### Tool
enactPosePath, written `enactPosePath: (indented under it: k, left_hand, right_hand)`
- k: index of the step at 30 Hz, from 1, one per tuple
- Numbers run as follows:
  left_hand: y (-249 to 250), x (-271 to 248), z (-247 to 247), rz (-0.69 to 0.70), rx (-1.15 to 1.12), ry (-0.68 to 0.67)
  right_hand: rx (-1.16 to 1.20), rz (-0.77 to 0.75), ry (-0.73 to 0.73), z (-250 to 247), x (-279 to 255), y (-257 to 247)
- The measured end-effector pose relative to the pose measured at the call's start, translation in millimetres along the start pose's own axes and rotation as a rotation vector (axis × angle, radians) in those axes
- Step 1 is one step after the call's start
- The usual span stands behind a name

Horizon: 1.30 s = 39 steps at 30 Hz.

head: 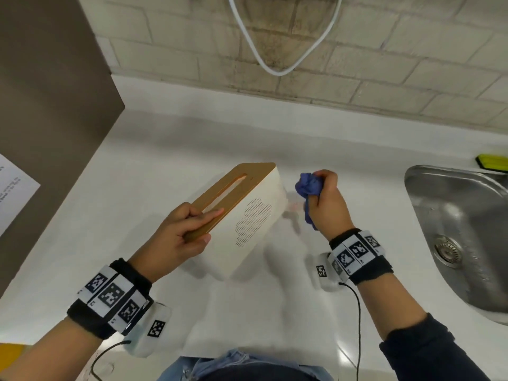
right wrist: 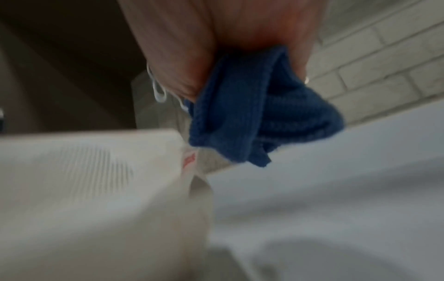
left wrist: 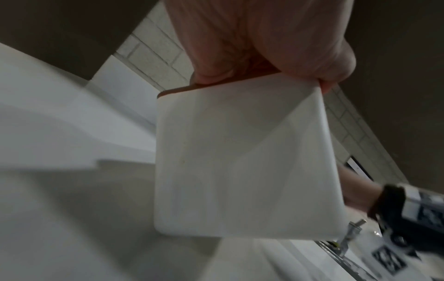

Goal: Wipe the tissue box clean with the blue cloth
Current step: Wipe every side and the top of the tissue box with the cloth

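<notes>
The tissue box (head: 253, 215) is white with a tan wooden lid and a slot, and stands tilted on the white counter. My left hand (head: 181, 235) grips its near end, fingers over the lid and thumb on the side. In the left wrist view the box's white end face (left wrist: 245, 161) fills the middle under my left hand (left wrist: 252, 47). My right hand (head: 327, 202) holds the bunched blue cloth (head: 308, 188) just right of the box's far end, a small gap apart. In the right wrist view the blue cloth (right wrist: 252, 114) hangs from my right hand (right wrist: 228, 38) beside the box (right wrist: 96, 190).
A steel sink (head: 461, 232) lies at the right, with a yellow-green brush (head: 492, 162) behind it. A brown cabinet side (head: 52, 119) stands at the left. A brick wall (head: 357, 50) with a white cable (head: 275, 50) backs the counter (head: 165, 149).
</notes>
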<state>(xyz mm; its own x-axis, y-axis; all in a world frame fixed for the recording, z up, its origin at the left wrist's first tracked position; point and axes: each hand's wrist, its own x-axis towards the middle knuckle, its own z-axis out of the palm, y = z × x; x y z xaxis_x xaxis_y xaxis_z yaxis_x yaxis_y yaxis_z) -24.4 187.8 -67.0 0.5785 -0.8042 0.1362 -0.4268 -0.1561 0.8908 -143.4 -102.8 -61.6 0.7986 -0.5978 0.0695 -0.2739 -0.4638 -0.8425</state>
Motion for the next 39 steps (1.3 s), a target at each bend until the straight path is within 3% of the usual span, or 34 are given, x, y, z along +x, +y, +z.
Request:
enactPosePath:
  k: [3,6,8,12,15,18,20,23,27,30,35,37,39]
  left_hand:
    - [0.8,-1.2,5.0,0.041,0.064,-0.056]
    - [0.2,-1.6,6.9,0.101,0.136,-0.082]
    - [-0.5,-2.0,7.0,0.113,0.165,-0.095]
    - [-2.6,-3.7,5.8,0.147,0.243,-0.128]
    - [-2.3,-4.6,6.4,0.235,0.407,-0.138]
    - [-3.8,-5.0,3.9,0.262,0.456,-0.161]
    - [-6.2,-2.5,-4.8,0.262,0.448,-0.173]
    - [-12.3,2.3,-21.6,0.327,0.563,-0.266]
    - [-29.7,2.8,-43.3,0.424,0.803,-0.414]
    - [-30.1,1.6,-56.7,0.374,0.840,-0.298]
    - [-3.5,12.2,-43.4,0.065,0.941,0.105]
    - [11.3,18.7,-11.8,0.013,0.871,0.135]
    - [20.3,26.7,24.0,-0.013,0.859,0.064]
  right_hand:
    - [0.033,-0.300,-0.003,-6.2,7.0,-46.6]
    - [-0.246,-0.599,-0.227,8.2,7.7,-72.1]
    - [-0.392,-0.644,-0.348,16.8,6.8,-76.7]
    - [-0.630,-0.531,-0.386,10.3,15.6,-69.4]
    - [-0.731,-0.405,-0.307,-7.4,22.7,-61.3]
    - [-1.018,-0.229,-0.244,-26.2,18.8,-46.5]
    - [-0.895,-0.140,-0.182,-38.2,4.3,-33.6]
    - [-0.494,-0.033,-0.119,-48.6,-30.1,-26.2]
    - [-0.315,-0.066,-0.129,-42.2,-68.4,-27.1]
    - [-0.307,-0.098,-0.149,-32.7,-84.3,-21.0]
    - [-0.215,-0.111,-0.157,-19.0,-101.5,-15.0]
    - [-0.171,-0.106,-0.163,-13.6,-107.4,-11.3]
    - [-0.130,-0.084,-0.165,-10.8,-112.0,-6.9]
